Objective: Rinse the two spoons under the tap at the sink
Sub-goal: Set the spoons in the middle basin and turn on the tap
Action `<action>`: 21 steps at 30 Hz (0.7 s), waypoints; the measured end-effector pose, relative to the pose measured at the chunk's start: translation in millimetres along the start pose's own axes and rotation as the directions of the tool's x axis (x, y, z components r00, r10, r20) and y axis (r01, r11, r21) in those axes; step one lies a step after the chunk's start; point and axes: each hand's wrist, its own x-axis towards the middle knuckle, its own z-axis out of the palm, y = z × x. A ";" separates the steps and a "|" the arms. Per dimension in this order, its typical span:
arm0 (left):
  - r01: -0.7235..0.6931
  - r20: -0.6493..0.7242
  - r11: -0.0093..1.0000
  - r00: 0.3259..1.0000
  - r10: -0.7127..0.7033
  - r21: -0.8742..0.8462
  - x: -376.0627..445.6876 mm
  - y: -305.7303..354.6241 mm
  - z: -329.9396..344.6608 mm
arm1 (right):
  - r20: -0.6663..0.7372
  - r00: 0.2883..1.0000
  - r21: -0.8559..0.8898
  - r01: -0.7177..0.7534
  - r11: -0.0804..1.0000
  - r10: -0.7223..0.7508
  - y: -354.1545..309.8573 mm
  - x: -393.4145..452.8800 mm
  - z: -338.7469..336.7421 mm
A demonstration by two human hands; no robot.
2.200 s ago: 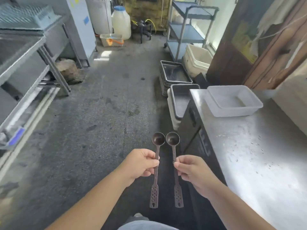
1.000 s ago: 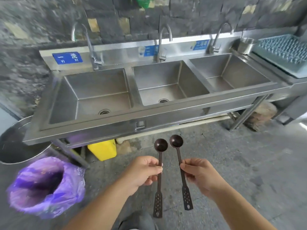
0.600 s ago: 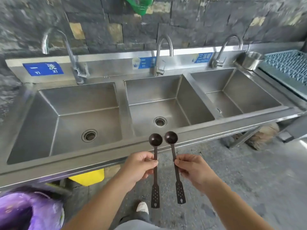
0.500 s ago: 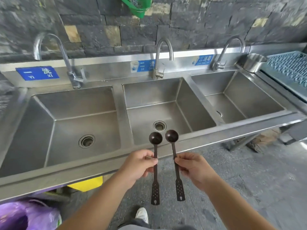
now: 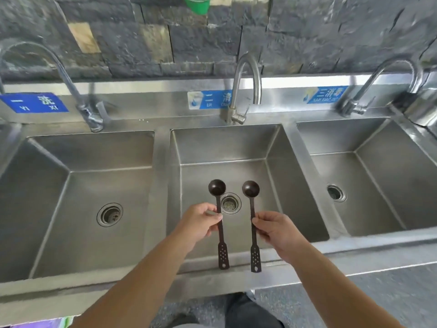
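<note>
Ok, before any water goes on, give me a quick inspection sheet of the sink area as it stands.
Surface: three-basin steel sink, all basins look dry, no water running.
Job's things: left spoon and right spoon, dark, bowls up, perforated handle ends down, held apart over the middle basin, short of the middle tap.
Clutter: steel pot at the far right rim; nothing seen in the basins.
Grip: left hand and right hand each pinch one spoon mid-handle.
Cables: nothing seen.
Surroundings: stone wall, blue basin labels, green object hanging above.
</note>
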 end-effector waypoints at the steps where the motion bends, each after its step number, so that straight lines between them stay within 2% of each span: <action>1: 0.022 -0.015 1.000 1.000 -0.022 -0.006 14.4 3.8 6.5 | 0.008 1.000 -0.006 -0.016 1.000 0.016 -3.3 17.8 -9.4; 5: 0.113 -0.074 0.990 0.990 -0.120 -0.087 72.7 6.6 26.7 | 0.025 0.994 -0.050 -0.105 0.993 0.106 -3.9 89.6 -40.9; 9: 0.245 -0.127 0.952 0.954 -0.270 -0.186 129.8 -14.3 41.8 | -0.023 0.975 -0.108 -0.222 0.969 0.221 16.0 153.6 -68.3; 14: 0.348 -0.192 0.922 0.906 -0.378 -0.169 194.2 -69.1 51.4 | -0.102 0.945 -0.188 -0.325 0.927 0.311 64.1 217.6 -87.1; 21: 0.402 -0.217 0.903 0.878 -0.427 -0.151 256.8 -146.8 59.6 | -0.157 0.912 -0.245 -0.407 0.880 0.378 129.4 278.3 -85.1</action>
